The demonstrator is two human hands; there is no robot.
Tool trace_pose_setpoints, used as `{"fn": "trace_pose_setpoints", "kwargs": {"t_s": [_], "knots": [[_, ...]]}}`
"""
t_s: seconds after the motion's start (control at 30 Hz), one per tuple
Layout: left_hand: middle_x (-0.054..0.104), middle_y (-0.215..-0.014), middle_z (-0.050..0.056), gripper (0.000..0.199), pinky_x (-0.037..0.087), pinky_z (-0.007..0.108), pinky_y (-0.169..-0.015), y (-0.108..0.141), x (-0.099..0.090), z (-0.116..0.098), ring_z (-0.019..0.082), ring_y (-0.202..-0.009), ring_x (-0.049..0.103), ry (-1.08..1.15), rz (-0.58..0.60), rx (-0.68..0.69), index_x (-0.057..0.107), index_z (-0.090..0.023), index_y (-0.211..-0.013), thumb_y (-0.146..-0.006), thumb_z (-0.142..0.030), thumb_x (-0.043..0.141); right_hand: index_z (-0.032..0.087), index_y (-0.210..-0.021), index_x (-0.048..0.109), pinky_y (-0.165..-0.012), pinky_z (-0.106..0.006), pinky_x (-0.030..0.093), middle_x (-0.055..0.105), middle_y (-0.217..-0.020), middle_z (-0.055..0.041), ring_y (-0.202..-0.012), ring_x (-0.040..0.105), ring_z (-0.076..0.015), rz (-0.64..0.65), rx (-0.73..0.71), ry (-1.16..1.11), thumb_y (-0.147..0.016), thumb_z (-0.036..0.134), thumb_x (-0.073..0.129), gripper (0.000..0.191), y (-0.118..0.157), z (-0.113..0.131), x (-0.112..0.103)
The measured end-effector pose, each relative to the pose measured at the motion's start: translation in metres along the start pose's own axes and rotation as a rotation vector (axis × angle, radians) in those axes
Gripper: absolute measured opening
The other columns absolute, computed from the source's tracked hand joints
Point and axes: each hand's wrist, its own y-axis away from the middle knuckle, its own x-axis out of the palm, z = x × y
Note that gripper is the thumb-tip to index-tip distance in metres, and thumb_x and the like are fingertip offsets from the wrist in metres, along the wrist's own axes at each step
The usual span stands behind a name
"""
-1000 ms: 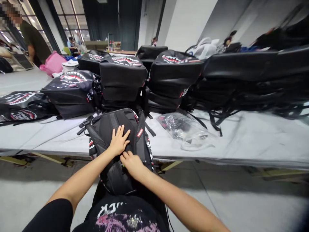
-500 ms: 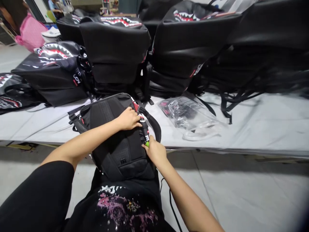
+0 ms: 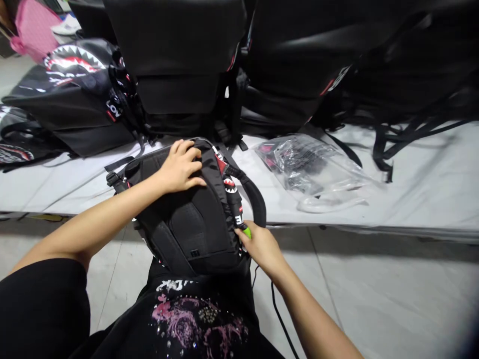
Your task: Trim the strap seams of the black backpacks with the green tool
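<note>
A black backpack (image 3: 198,219) with a padded back panel lies on the table's near edge and against my body. Red, white and black shark-mouth print shows along its right side. My left hand (image 3: 182,167) rests on the upper part of the back panel, fingers spread. At the right side, by the white lettering, my right hand (image 3: 262,244) is closed around a small bright green object (image 3: 246,231); most of it is hidden in the fingers, so its kind cannot be made out. A loose shoulder strap (image 3: 258,197) curves out just above that hand.
Several large black bags (image 3: 179,55) stand along the back of the white-covered table (image 3: 422,194). To the right lies a clear plastic bag (image 3: 310,169) with dark contents. Shark-print bags (image 3: 75,94) sit at the left. A black cord (image 3: 279,311) hangs near my right arm.
My left hand has moved left from the printed side onto the back panel and opened out. My right hand still grips the green object, slightly lower and further right. The view has tilted down.
</note>
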Motion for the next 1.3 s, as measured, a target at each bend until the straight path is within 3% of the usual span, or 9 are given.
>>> {"fn": "trace_pose_setpoints", "kwargs": {"t_s": [0.07,0.17,0.33,0.4,0.47,0.53,0.7,0.9,1.3], "knots": [[0.062,-0.123,0.011,0.056,0.018,0.065,-0.116,0.008,0.011,-0.025,0.036,-0.131,0.040,0.022,0.005,0.035,0.070,-0.018,-0.097,-0.083,-0.071,0.054,0.017,-0.110,0.066,-0.070,-0.030,0.050,0.074,-0.079,-0.0055,-0.077,0.072,-0.0227,-0.019,-0.018,-0.272,-0.094,0.042,0.056,0.031,0.005,0.000,-0.013],[0.063,-0.122,0.010,0.049,0.010,0.071,-0.116,0.015,0.024,-0.051,0.036,-0.131,0.043,0.081,0.004,0.011,0.068,-0.019,-0.101,-0.083,-0.064,0.061,0.018,-0.111,0.067,-0.070,-0.031,0.054,0.075,-0.085,-0.0059,-0.077,0.071,-0.0210,-0.145,-0.178,-0.539,-0.091,0.061,0.051,0.050,0.011,0.014,-0.037],[0.061,-0.126,0.012,0.036,0.005,0.076,-0.115,0.021,0.036,-0.067,0.038,-0.136,0.038,0.184,-0.022,-0.044,0.067,-0.018,-0.099,-0.082,-0.051,0.069,0.013,-0.109,0.070,-0.041,-0.024,0.042,0.061,-0.053,0.0007,-0.039,0.054,-0.0129,-0.089,-0.344,-0.811,-0.081,0.084,0.041,0.082,-0.003,0.047,-0.056],[0.062,-0.124,0.011,0.033,0.005,0.074,-0.116,0.025,0.041,-0.069,0.037,-0.138,0.036,0.230,-0.071,-0.047,0.067,-0.018,-0.097,-0.084,-0.049,0.068,0.015,-0.121,0.066,-0.048,-0.027,0.051,0.070,-0.067,-0.0028,-0.050,0.063,-0.0159,-0.134,-0.350,-0.969,-0.078,0.082,0.051,0.081,-0.012,0.052,-0.052],[0.063,-0.121,0.010,0.029,0.003,0.071,-0.119,0.031,0.046,-0.070,0.036,-0.138,0.036,0.263,-0.116,-0.047,0.066,-0.019,-0.094,-0.086,-0.047,0.066,0.020,-0.125,0.063,-0.069,-0.034,0.059,0.075,-0.097,-0.0078,-0.075,0.073,-0.0205,-0.177,-0.350,-1.035,-0.079,0.068,0.066,0.066,-0.019,0.051,-0.044],[0.064,-0.118,0.008,0.024,0.001,0.067,-0.121,0.035,0.050,-0.072,0.033,-0.138,0.037,0.279,-0.147,-0.052,0.066,-0.020,-0.090,-0.087,-0.044,0.066,0.021,-0.114,0.067,-0.079,-0.036,0.058,0.074,-0.107,-0.0070,-0.086,0.073,-0.0209,-0.244,-0.320,-0.987,-0.079,0.050,0.076,0.046,-0.023,0.048,-0.035],[0.066,-0.115,0.006,0.019,-0.003,0.062,-0.123,0.037,0.056,-0.075,0.030,-0.138,0.038,0.294,-0.208,-0.042,0.065,-0.020,-0.085,-0.088,-0.039,0.065,0.019,-0.085,0.064,-0.051,-0.028,0.048,0.064,-0.060,0.0032,-0.050,0.059,-0.0145,-0.490,-0.192,-0.760,-0.080,0.041,0.072,0.024,-0.027,0.047,-0.016],[0.065,-0.114,0.003,0.014,-0.007,0.057,-0.124,0.038,0.059,-0.078,0.027,-0.136,0.041,0.267,-0.266,-0.035,0.064,-0.020,-0.084,-0.090,-0.032,0.060,0.019,-0.088,0.066,-0.054,-0.029,0.050,0.065,-0.063,0.0024,-0.053,0.062,-0.0153,-0.481,-0.239,-0.730,-0.082,0.038,0.070,0.021,-0.033,0.056,-0.008],[0.064,-0.116,0.002,0.017,-0.011,0.052,-0.125,0.038,0.059,-0.080,0.024,-0.136,0.043,0.278,-0.198,-0.079,0.066,-0.022,-0.087,-0.093,-0.034,0.056,0.018,-0.087,0.064,-0.057,-0.029,0.053,0.067,-0.069,-0.0006,-0.056,0.063,-0.0157,-0.515,-0.261,-0.547,-0.086,0.046,0.065,0.028,-0.042,0.056,-0.010]]}}
